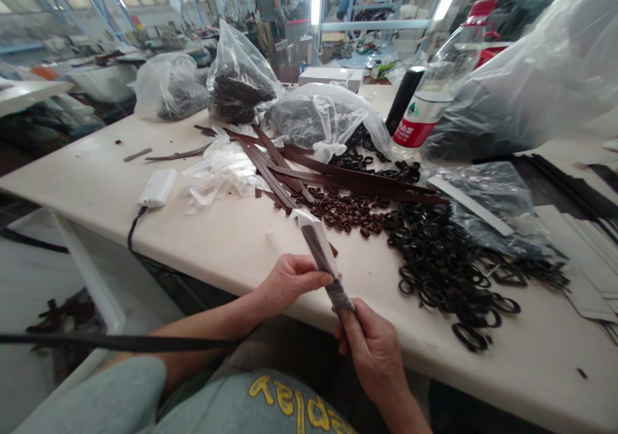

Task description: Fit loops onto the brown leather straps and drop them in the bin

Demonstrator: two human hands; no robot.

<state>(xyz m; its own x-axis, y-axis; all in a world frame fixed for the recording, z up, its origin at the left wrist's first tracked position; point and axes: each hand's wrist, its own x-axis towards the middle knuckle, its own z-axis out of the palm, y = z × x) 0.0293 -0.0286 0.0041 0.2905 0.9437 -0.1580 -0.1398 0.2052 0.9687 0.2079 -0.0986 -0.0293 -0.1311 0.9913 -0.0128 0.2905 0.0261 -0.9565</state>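
Note:
A narrow dark bundle in a clear plastic sleeve (318, 247) slants up and away from me, over the table's front edge. My left hand (284, 284) pinches its side between thumb and fingers. Around its near end my right hand (371, 336) is closed, with the thumb lying along it. What exactly the sleeve contains is not plain. Just beyond its far end lie small brown loops (345, 208) and long brown leather-like strips (270, 163). A heap of black loops (429, 254) spreads over the table to the right of my hands.
On the table (217, 241) are a white power bank (158, 188) with a black cable, crumpled plastic (219, 170), filled bags (241, 86) and a bottle with a red label (420, 122). Black strips and pale card pieces (582, 260) lie at right. Other people stand far back.

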